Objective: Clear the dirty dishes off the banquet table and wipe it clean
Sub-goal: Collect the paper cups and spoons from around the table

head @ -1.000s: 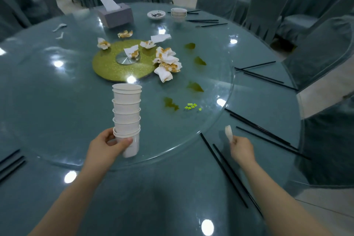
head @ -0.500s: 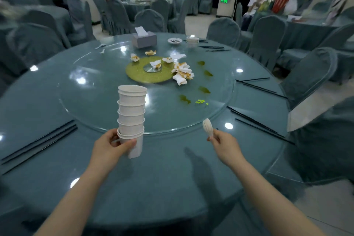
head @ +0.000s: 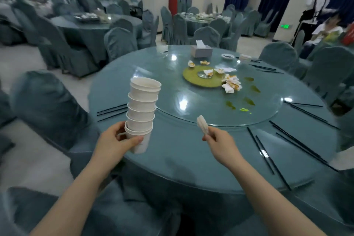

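Gripping the stack of white cups (head: 142, 109) near its bottom, my left hand (head: 116, 142) holds it off the surface (head: 178, 151) at the near left edge. My right hand (head: 220, 143) pinches white spoons (head: 202, 123) in clenched fingers (head: 209, 137). Crumpled napkins (head: 230, 84) lie far right.

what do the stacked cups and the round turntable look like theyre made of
Stacked cups: probably ceramic or melamine; opaque matte white with thick rims, material uncertain. Turntable: looks like clear glass; glossy, mirrors ceiling lights, teal cloth shows through it.
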A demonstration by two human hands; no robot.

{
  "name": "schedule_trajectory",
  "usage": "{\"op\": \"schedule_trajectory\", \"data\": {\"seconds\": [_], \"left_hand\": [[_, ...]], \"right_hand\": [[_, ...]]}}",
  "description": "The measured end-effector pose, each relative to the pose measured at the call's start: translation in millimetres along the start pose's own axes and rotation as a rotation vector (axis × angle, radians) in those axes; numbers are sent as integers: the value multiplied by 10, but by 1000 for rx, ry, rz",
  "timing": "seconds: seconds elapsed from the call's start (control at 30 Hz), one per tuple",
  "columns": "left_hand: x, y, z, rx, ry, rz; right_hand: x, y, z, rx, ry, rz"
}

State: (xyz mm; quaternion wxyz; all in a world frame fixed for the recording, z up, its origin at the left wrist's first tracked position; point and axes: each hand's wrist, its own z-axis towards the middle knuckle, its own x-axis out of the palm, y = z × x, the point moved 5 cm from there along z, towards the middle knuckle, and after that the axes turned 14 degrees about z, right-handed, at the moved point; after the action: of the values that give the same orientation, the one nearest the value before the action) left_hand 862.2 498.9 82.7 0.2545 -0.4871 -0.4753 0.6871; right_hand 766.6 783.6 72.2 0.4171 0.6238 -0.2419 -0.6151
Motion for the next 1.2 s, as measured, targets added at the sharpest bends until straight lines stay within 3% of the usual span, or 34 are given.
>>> {"op": "schedule_trajectory", "data": {"seconds": [0.37, 0.6, 0.93, 1.2], "left_hand": [[-1516, 502, -545, -80, -283, -13], [-3023, 1161, -959, -122, -419, -28], [-4647, 2049, -853, -219, -452, 9], [-5364, 2657, 235, -242, -376, 15]], "right_hand": [[1362, 1206, 20, -246, 313, 77], [2755, 2314, -238, -339, 439, 199], [4405, 3307, -351, -344, 569, 165], [5318, 3611, 515, -267, 524, 161]]}}
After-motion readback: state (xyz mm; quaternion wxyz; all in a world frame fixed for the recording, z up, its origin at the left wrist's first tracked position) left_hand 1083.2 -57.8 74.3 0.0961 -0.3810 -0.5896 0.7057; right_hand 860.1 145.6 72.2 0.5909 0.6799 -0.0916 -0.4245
